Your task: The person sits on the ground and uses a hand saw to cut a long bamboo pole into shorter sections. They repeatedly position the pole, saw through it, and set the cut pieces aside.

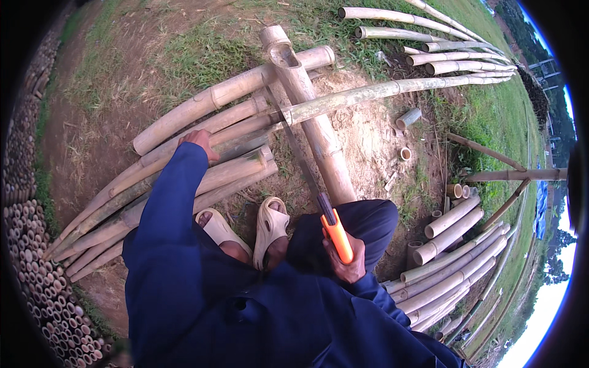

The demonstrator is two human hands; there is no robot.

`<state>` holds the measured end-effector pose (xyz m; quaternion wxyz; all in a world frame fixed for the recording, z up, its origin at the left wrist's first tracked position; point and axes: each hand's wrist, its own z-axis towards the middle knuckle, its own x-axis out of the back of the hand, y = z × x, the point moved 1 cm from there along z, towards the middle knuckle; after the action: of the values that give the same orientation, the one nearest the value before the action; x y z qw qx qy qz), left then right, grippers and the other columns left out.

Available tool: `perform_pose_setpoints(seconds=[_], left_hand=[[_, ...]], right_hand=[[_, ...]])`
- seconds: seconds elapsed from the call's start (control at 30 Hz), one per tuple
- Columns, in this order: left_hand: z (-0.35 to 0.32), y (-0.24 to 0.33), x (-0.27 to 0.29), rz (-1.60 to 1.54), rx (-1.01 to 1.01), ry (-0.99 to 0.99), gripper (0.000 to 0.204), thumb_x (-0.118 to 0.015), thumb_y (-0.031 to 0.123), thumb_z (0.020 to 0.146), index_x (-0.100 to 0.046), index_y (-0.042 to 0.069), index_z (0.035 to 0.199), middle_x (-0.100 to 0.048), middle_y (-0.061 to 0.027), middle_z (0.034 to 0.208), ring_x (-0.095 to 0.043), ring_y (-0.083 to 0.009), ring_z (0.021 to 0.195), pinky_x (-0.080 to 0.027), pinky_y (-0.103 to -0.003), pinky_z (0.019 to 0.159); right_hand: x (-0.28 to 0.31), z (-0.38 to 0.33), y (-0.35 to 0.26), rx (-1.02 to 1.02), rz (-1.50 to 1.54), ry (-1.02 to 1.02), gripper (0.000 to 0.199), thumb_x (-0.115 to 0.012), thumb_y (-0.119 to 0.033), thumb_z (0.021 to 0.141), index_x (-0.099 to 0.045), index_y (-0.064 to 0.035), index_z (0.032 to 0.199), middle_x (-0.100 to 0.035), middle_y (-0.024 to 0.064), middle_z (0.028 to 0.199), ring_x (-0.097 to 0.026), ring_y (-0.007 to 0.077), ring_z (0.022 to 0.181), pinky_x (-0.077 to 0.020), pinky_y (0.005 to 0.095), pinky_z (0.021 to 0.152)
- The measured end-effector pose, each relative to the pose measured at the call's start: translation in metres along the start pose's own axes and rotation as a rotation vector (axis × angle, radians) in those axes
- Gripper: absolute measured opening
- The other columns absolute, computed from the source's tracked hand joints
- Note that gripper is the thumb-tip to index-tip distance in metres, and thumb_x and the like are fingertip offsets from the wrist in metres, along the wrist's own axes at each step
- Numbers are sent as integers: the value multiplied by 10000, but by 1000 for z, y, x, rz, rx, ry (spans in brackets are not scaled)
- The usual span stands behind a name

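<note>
My right hand (348,259) grips the orange handle (337,236) of a handsaw. Its long dark blade (300,156) slants up and away to the left, lying across a bamboo pole (343,101). That pole runs from the left side to the far right and crosses a thick bamboo piece (319,141) laid on the ground. My left hand (199,142) is closed over the bamboo to the left of the blade; its fingertips are partly hidden. Whether the blade has bitten into the pole I cannot tell.
More bamboo poles (233,175) lie on the left, beside my sandalled feet (270,224). Pale sawdust (368,141) covers the ground around the support. Cut bamboo lengths (454,218) are stacked at right, long poles (392,17) at far right, and a big pile of bamboo ends (55,300) at left.
</note>
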<state>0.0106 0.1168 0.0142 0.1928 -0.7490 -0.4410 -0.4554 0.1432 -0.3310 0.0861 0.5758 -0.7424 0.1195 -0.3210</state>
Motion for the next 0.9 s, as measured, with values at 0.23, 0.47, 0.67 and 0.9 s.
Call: perform_pose_setpoints(seconds=[0.23, 0.47, 0.67, 0.9], left_hand=[[9, 8, -2, 42, -7, 61, 699, -895, 398, 624, -756, 82, 1231, -751, -194, 1201, -710, -343, 1163, -539, -459, 1042], [6, -3, -8, 37, 0, 79, 669, -880, 375, 610, -762, 75, 1195, -756, -197, 1175, -714, -354, 1141, -537, -456, 1028], [8, 7, -3, 20, -14, 53, 625, -866, 365, 612, -768, 60, 1149, -764, -217, 1119, -729, -363, 1097, -559, -456, 986], [0, -2, -8, 36, -9, 89, 694, -872, 365, 617, -749, 76, 1236, -757, -210, 1167, -721, -356, 1123, -546, -446, 1020]], right_hand=[[-44, 129, 8, 65, 20, 47, 170, -734, -116, 977, -675, 43, 976, -622, 53, 755, -527, 118, 683, -476, 320, 637], [14, -10, 5, -17, 34, -26, 373, -713, -65, 969, -678, 36, 1326, -770, 129, 1006, -722, 139, 933, -548, 297, 870], [-34, 126, 2, -12, 67, 22, 180, -744, -111, 962, -682, 57, 976, -641, 90, 717, -512, 141, 638, -486, 351, 619], [11, -3, -8, -48, 18, -44, 344, -710, -87, 971, -686, 39, 1290, -760, 91, 930, -725, 146, 850, -559, 305, 795]])
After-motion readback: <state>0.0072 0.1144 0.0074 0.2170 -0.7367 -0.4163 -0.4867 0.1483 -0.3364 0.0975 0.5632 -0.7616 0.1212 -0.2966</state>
